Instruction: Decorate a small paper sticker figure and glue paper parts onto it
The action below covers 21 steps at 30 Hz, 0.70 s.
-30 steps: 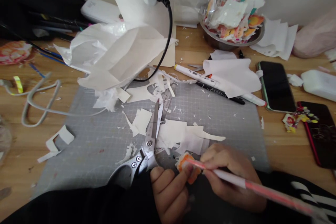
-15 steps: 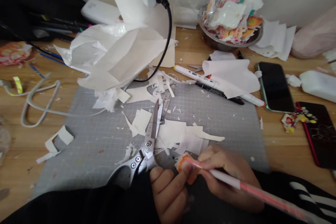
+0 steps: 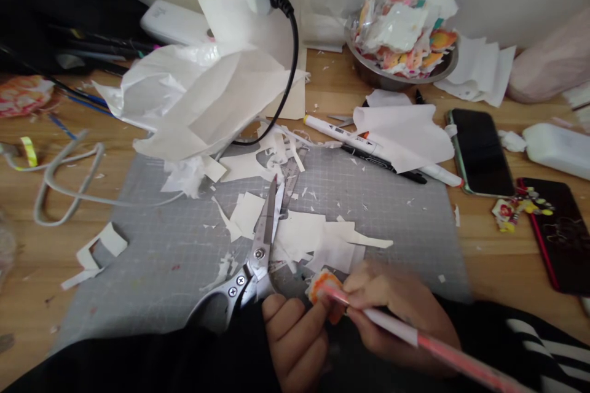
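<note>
Low in the head view, my left hand (image 3: pixel 297 341) is closed, with finger and thumb on a small orange-and-white cutout (image 3: pixel 322 283). Closed around a slim pink-and-white pen (image 3: pixel 399 326), my right hand (image 3: pixel 391 301) is slightly blurred. The pen's pink front end lies over the cutout; whether its tip touches is hard to see. Partly open scissors (image 3: pixel 259 253) rest beside my left hand, blades pointing away, one handle hidden by the sleeve. Cream paper scraps (image 3: pixel 304 230) lie just beyond both hands.
A grey cutting mat (image 3: pixel 175 258) covers the middle of the wooden desk. Further back are crumpled white paper (image 3: pixel 207 98), a black cable (image 3: pixel 295 67), markers (image 3: pixel 369 144) and a metal bowl (image 3: pixel 387 81) of cutouts. Two phones (image 3: pixel 482 150) lie on the right.
My right hand and the pen have shifted slightly left over the cutout. The left hand keeps its grip nearly in place. The whole view has moved a little.
</note>
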Available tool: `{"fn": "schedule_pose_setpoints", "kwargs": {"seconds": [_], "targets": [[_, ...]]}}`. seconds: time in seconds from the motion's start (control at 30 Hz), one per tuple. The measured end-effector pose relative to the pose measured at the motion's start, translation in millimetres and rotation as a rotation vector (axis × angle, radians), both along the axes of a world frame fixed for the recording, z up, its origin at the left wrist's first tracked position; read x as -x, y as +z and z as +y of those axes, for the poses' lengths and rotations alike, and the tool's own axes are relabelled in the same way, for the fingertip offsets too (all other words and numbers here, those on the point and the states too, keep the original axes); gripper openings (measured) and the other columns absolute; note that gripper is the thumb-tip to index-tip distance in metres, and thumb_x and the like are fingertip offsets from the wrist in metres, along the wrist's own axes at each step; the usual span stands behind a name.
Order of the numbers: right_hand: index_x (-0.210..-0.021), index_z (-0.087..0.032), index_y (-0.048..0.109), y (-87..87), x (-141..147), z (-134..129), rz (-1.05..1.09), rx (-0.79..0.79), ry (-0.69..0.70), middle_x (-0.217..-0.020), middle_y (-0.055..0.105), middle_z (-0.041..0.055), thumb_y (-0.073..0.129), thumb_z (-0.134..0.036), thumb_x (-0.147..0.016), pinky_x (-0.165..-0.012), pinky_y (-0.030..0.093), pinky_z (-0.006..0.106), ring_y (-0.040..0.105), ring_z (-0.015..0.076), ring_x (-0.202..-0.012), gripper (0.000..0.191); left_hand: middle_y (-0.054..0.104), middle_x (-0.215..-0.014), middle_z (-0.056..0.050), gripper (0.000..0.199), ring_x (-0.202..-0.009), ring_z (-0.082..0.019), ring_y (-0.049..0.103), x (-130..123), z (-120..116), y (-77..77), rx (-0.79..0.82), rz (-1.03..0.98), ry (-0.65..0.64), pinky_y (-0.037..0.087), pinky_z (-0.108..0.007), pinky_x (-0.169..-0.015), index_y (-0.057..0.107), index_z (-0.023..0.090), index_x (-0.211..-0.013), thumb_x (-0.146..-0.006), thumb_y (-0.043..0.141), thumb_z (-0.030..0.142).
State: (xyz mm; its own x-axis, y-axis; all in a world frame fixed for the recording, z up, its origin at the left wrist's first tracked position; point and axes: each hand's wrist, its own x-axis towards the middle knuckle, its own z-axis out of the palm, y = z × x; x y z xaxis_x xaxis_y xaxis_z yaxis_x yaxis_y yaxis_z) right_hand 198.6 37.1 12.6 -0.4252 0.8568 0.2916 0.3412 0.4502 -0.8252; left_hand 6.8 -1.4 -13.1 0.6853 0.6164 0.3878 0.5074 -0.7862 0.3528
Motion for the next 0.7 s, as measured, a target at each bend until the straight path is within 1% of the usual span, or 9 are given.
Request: {"fn": "schedule_pose_setpoints", "kwargs": {"seconds": [0.13,0.27,0.37,0.5,0.6,0.7], "targets": [[-0.086,-0.024,0.049,-0.4,-0.6,0.0,-0.032,0.019,-0.038,-0.065,0.066,-0.0028,0.052,-0.003,-0.075,-0.055,0.05,0.019,0.063,0.0105,-0.056,0.024,0.068,-0.106,-0.009,0.02,-0.065,-0.014,0.057,0.2,0.8,0.2,-0.002,-0.001,0.001,0.042,-0.029,-0.053,0.061,0.013,-0.074,-0.086,0.045,0.013],[-0.087,-0.024,0.049,-0.7,-0.9,-0.5,-0.016,0.012,0.031,-0.067,0.067,-0.0022,0.052,-0.005,-0.075,-0.057,0.051,0.02,0.064,0.0109,-0.057,0.023,0.07,-0.099,-0.007,0.02,-0.064,-0.014,0.057,0.3,1.5,0.7,0.001,-0.001,-0.007,0.04,-0.03,-0.053,0.061,0.013,-0.075,-0.088,0.046,0.017],[-0.087,-0.025,0.049,-0.7,-1.0,-0.8,-0.033,0.018,-0.013,-0.065,0.067,-0.0029,0.051,-0.004,-0.076,-0.055,0.05,0.019,0.063,0.0106,-0.056,0.024,0.069,-0.105,-0.009,0.018,-0.064,-0.014,0.056,0.4,2.4,1.8,-0.007,0.005,0.0,0.039,-0.03,-0.053,0.06,0.013,-0.074,-0.086,0.047,0.012],[-0.089,-0.024,0.05,-1.9,-0.6,-1.3,0.012,0.005,0.038,-0.069,0.068,-0.0008,0.053,-0.005,-0.075,-0.059,0.052,0.021,0.065,0.0118,-0.061,0.024,0.07,-0.098,-0.007,0.019,-0.064,-0.015,0.056,1.2,2.6,1.9,0.0,0.02,-0.017,0.039,-0.03,-0.054,0.06,0.014,-0.076,-0.088,0.046,0.016],[-0.086,-0.023,0.051,-2.1,-0.1,-0.8,-0.016,0.036,-0.03,-0.067,0.067,-0.0019,0.053,-0.004,-0.075,-0.058,0.052,0.021,0.064,0.0113,-0.059,0.022,0.069,-0.104,-0.009,0.02,-0.067,-0.015,0.057,1.5,1.0,-0.3,-0.009,0.018,-0.012,0.04,-0.03,-0.055,0.06,0.013,-0.076,-0.088,0.045,0.017],[-0.086,-0.023,0.051,-1.2,-0.5,-0.4,-0.008,0.026,0.01,-0.069,0.068,-0.001,0.053,-0.004,-0.075,-0.057,0.052,0.021,0.064,0.0114,-0.06,0.022,0.069,-0.103,-0.009,0.018,-0.066,-0.015,0.056,1.1,-0.4,-2.2,-0.009,0.008,-0.011,0.041,-0.029,-0.055,0.06,0.014,-0.074,-0.086,0.048,0.017]]}}
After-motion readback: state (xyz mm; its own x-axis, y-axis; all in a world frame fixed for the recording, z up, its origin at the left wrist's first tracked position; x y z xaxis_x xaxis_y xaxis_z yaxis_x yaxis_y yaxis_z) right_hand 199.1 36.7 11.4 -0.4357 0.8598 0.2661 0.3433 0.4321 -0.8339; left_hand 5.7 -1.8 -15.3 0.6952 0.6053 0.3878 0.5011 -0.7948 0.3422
